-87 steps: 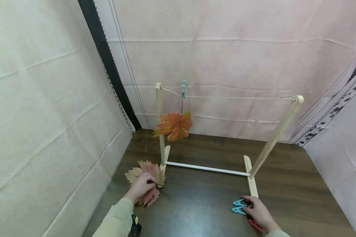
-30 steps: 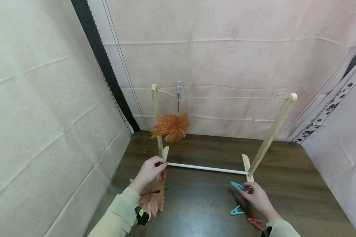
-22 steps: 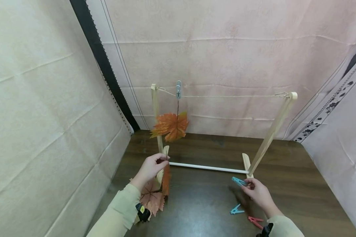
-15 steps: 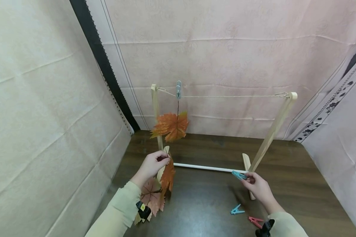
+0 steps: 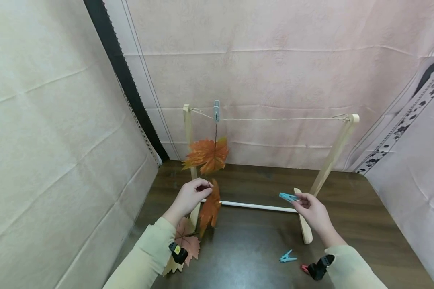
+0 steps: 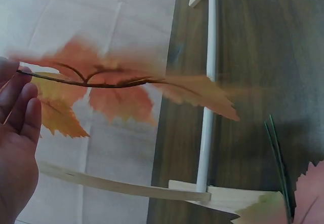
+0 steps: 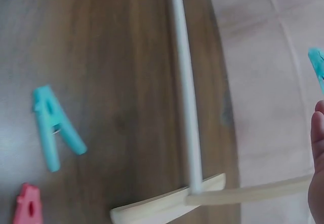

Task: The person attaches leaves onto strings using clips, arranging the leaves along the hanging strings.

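Note:
My left hand pinches the stem of an orange maple leaf, which hangs below the fingertips in front of the rack's left post. In the left wrist view that stem runs into the fingers. A blue clothespin is pinched by its end in my right hand, raised near the right post. On the rack's string, another clothespin holds up an orange leaf. Pinkish leaves lie on the table, partly behind my left forearm.
A second blue clothespin and a red clothespin, mostly covered by the wrist camera, lie on the table. The wooden rack has a right post and a white crossbar. Cloth walls surround the table.
My left hand has picked the orange leaf off the pile and moved it up and right. My right hand has taken a blue clothespin from beside the other and lifted it toward the rack.

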`<state>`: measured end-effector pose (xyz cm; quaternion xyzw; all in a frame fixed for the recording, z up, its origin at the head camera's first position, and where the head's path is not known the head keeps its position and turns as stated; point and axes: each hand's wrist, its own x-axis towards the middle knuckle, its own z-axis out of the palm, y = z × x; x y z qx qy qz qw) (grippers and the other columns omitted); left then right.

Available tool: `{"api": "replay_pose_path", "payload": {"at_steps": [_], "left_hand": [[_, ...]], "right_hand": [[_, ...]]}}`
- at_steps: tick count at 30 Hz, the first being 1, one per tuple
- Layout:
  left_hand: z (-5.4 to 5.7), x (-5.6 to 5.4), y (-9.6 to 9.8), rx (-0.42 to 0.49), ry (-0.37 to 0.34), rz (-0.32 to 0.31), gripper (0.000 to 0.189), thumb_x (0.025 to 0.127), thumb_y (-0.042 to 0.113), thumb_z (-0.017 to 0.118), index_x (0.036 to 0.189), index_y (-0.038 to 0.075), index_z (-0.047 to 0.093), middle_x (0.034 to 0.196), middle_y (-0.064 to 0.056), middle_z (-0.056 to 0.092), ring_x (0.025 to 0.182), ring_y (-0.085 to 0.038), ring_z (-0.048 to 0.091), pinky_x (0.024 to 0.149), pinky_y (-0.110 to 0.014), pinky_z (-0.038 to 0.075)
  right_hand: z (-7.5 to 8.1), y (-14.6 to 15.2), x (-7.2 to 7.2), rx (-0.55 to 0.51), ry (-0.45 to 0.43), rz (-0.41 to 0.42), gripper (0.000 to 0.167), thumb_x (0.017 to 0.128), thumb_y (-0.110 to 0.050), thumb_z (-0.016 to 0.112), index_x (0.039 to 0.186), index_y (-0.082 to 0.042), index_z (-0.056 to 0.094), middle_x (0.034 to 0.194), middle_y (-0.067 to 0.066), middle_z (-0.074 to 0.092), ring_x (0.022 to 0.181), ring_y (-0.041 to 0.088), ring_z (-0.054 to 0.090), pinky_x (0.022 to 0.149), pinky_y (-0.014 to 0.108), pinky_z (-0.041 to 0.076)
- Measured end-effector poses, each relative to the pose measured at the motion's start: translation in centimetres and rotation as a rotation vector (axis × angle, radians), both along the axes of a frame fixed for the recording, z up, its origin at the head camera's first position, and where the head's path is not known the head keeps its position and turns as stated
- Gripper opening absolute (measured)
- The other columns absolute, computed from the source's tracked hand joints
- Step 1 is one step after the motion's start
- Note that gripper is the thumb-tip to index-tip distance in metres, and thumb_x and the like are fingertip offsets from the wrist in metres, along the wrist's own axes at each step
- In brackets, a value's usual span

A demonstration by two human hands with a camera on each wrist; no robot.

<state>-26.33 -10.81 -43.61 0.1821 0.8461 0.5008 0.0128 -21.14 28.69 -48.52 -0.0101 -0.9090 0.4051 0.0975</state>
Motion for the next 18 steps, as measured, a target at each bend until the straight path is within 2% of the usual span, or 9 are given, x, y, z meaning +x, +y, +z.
{"api": "replay_pose_path", "payload": {"at_steps": [4,8,14,18], "left_hand": [[0.5,-0.2,0.4,-0.005,0.005,-0.009,0.009,0.091,0.021,0.063,0.097,0.019,0.070,0.096,0.009,0.063,0.087,-0.012,0.058,0.073,-0.032,0.049],[1.1,-0.4,0.9,-0.025,0.008,-0.026,0.010,0.092,0.023,0.062,0.098,0.022,0.069,0.097,0.010,0.064,0.088,-0.011,0.059,0.073,-0.031,0.050],[1.6,-0.6,1.8,-0.021,0.027,-0.064,0.011,0.092,0.021,0.062,0.099,0.017,0.070,0.095,0.008,0.065,0.086,-0.011,0.059,0.073,-0.030,0.050],[1.7,-0.9,2.5,-0.044,0.070,-0.084,0.011,0.091,0.018,0.063,0.100,0.016,0.068,0.093,0.008,0.065,0.085,-0.010,0.059,0.074,-0.029,0.050]], "right_hand": [[1.6,-0.7,-0.3,0.002,0.071,0.008,0.033,0.088,-0.019,0.067,0.114,0.002,0.060,0.093,0.012,0.065,0.083,0.021,0.061,0.064,0.020,0.048],[3.4,-1.5,-0.6,0.003,0.142,0.027,0.032,0.088,-0.019,0.066,0.113,0.001,0.060,0.093,0.010,0.064,0.082,0.015,0.059,0.068,0.016,0.047],[4.9,-2.3,-1.1,0.005,0.225,0.057,0.030,0.087,-0.014,0.067,0.112,0.001,0.061,0.095,0.009,0.062,0.082,0.008,0.057,0.069,0.012,0.045],[5.6,-2.4,-1.4,0.003,0.270,0.073,0.029,0.086,-0.009,0.068,0.111,0.002,0.061,0.096,0.009,0.060,0.082,0.003,0.055,0.069,0.009,0.044]]}}
